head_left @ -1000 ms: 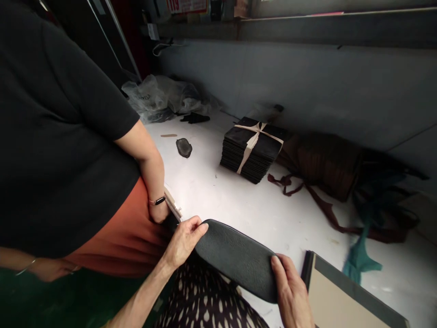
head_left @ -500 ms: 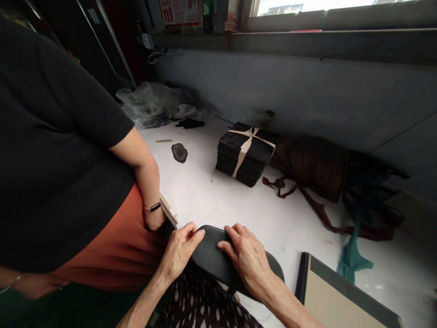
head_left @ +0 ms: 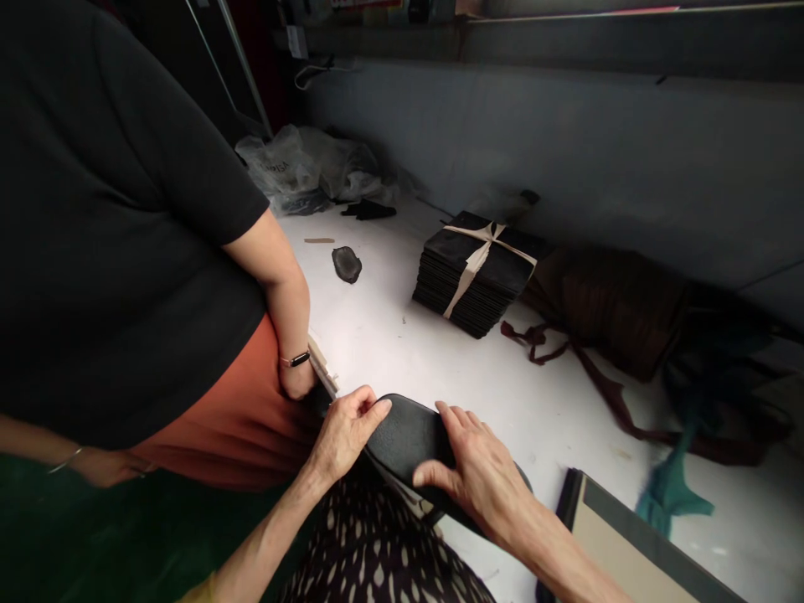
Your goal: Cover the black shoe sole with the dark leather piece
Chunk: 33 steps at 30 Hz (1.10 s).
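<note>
Black panel [head_left: 402, 431] slants lengthwise down rightward; left fingers [head_left: 378, 411] clamp its left end — right fingers [head_left: 463, 422] lie atop, spread.

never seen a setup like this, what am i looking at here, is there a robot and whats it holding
There's no robot here: these are a person's bare hands, seen by a camera worn on that person's head, looking forward and down. The left hand pinches one end of a dark, rounded, oblong piece; the right hand lies across it, thumb spread from the fingers. Beyond, on a white surface, sit a dark stack tied with pale strips, a small dark scrap and crumpled clear plastic. Teal cloth lies further right. Another person is at the left.
</note>
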Motion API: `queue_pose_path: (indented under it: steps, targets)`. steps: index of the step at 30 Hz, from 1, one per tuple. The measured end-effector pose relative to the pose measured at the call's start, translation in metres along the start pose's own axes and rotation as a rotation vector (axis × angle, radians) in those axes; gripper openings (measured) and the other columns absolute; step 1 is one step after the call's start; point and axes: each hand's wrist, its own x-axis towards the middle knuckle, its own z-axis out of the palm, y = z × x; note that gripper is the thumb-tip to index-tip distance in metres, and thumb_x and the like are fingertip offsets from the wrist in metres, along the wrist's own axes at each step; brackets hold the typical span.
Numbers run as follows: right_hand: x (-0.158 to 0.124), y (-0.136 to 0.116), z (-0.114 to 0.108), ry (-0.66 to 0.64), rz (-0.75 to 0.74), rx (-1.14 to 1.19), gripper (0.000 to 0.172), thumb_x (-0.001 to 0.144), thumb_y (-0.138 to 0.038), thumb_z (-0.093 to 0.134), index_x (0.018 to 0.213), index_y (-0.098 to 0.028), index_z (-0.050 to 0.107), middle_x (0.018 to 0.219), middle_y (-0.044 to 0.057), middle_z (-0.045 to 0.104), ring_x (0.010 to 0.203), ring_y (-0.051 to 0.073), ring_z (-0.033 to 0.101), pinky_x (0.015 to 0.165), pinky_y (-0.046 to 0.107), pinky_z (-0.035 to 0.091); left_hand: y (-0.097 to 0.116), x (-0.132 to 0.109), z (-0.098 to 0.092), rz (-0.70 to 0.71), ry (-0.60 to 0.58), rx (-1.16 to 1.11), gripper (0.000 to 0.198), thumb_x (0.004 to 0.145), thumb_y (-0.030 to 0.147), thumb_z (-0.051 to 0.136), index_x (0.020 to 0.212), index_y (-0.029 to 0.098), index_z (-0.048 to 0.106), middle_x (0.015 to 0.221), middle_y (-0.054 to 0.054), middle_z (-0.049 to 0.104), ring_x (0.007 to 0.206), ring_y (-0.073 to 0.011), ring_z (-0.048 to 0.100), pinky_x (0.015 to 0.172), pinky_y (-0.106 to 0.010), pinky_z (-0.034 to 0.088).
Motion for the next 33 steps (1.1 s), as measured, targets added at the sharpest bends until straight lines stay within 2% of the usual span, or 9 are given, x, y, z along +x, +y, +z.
queue_pose_path:
  steps: [2, 6, 10, 15, 21, 25, 28, 30, 33]
  targets:
    - [-0.009, 0.001, 0.004, -0.002, -0.010, -0.072, 0.098, 0.066, -0.048, 0.079, 0.141, 0.000, 0.037, 0.130, 0.021, 0.049, 0.114, 0.036, 0.046, 0.102, 0.049, 0.037, 0.000, -0.001, 0.001, 0.015, 0.044, -0.015, 0.041, 0.086, 0.054, 0.052, 0.068, 0.018, 0.043, 0.062, 0.004, 0.035, 0.061, -0.0114, 0.033, 0.057, -0.024, 0.028]
    - [-0.015, 0.004, 0.011, 0.036, -0.019, -0.136, 0.096, 0.065, -0.037, 0.079, 0.142, 0.001, 0.036, 0.131, 0.021, 0.048, 0.113, 0.034, 0.046, 0.101, 0.049, 0.039, 0.001, -0.006, 0.005, 0.013, 0.140, -0.057, 0.041, 0.087, 0.055, 0.052, 0.072, 0.018, 0.044, 0.062, 0.005, 0.035, 0.060, -0.0108, 0.034, 0.057, -0.024, 0.028]
    - [-0.014, 0.004, 0.013, 0.003, -0.060, -0.141, 0.110, 0.059, -0.042, 0.083, 0.143, 0.005, 0.030, 0.136, 0.023, 0.043, 0.119, 0.037, 0.040, 0.106, 0.051, 0.033, 0.001, -0.012, 0.009, 0.008, 0.168, -0.067, 0.039, 0.087, 0.056, 0.052, 0.076, 0.018, 0.046, 0.064, 0.005, 0.039, 0.059, -0.0109, 0.036, 0.056, -0.024, 0.028]
    - [-0.012, 0.001, 0.018, 0.074, -0.078, -0.179, 0.080, 0.063, -0.025, 0.066, 0.133, 0.004, 0.041, 0.115, 0.019, 0.052, 0.102, 0.033, 0.047, 0.092, 0.047, 0.041, 0.001, -0.011, 0.012, 0.011, 0.201, -0.072, 0.039, 0.087, 0.052, 0.052, 0.072, 0.018, 0.047, 0.061, 0.004, 0.038, 0.059, -0.0111, 0.035, 0.057, -0.023, 0.030]
    - [-0.010, -0.009, -0.010, 0.068, -0.019, -0.089, 0.062, 0.067, -0.032, 0.065, 0.119, -0.006, 0.046, 0.107, 0.015, 0.052, 0.098, 0.029, 0.048, 0.087, 0.041, 0.042, 0.021, -0.001, 0.002, 0.042, 0.175, -0.231, 0.036, 0.085, 0.053, 0.053, 0.081, 0.018, 0.050, 0.066, 0.003, 0.044, 0.061, -0.0115, 0.041, 0.056, -0.022, 0.034]
    - [-0.008, -0.022, -0.025, 0.124, 0.112, -0.040, 0.048, 0.071, -0.038, 0.065, 0.107, -0.013, 0.046, 0.101, 0.011, 0.052, 0.093, 0.028, 0.050, 0.084, 0.040, 0.042, 0.037, -0.002, 0.001, 0.060, 0.270, -0.295, 0.037, 0.085, 0.056, 0.053, 0.088, 0.019, 0.048, 0.066, 0.004, 0.049, 0.062, -0.0125, 0.049, 0.058, -0.022, 0.040]
    - [0.000, -0.030, -0.009, 0.167, 0.217, -0.059, 0.048, 0.075, -0.041, 0.064, 0.107, -0.010, 0.046, 0.102, 0.014, 0.053, 0.097, 0.032, 0.052, 0.085, 0.041, 0.042, 0.028, -0.007, 0.015, -0.015, 0.184, -0.221, 0.045, 0.084, 0.062, 0.051, 0.076, 0.018, 0.046, 0.056, 0.004, 0.044, 0.052, -0.0121, 0.045, 0.050, -0.023, 0.037]
    - [0.005, -0.034, 0.007, 0.190, 0.253, -0.053, 0.058, 0.077, -0.046, 0.064, 0.113, -0.006, 0.045, 0.107, 0.017, 0.052, 0.102, 0.034, 0.051, 0.087, 0.042, 0.041, 0.017, -0.010, 0.025, -0.070, 0.093, -0.200, 0.049, 0.081, 0.064, 0.053, 0.072, 0.017, 0.049, 0.057, 0.002, 0.047, 0.051, -0.0125, 0.046, 0.048, -0.023, 0.036]
    - [0.008, -0.032, 0.018, 0.194, 0.218, -0.002, 0.068, 0.076, -0.054, 0.065, 0.118, -0.005, 0.043, 0.109, 0.018, 0.052, 0.104, 0.035, 0.051, 0.085, 0.041, 0.041, 0.004, -0.014, 0.035, -0.139, 0.076, -0.236, 0.051, 0.078, 0.067, 0.053, 0.067, 0.016, 0.048, 0.054, 0.002, 0.046, 0.047, -0.0121, 0.044, 0.043, -0.023, 0.035]
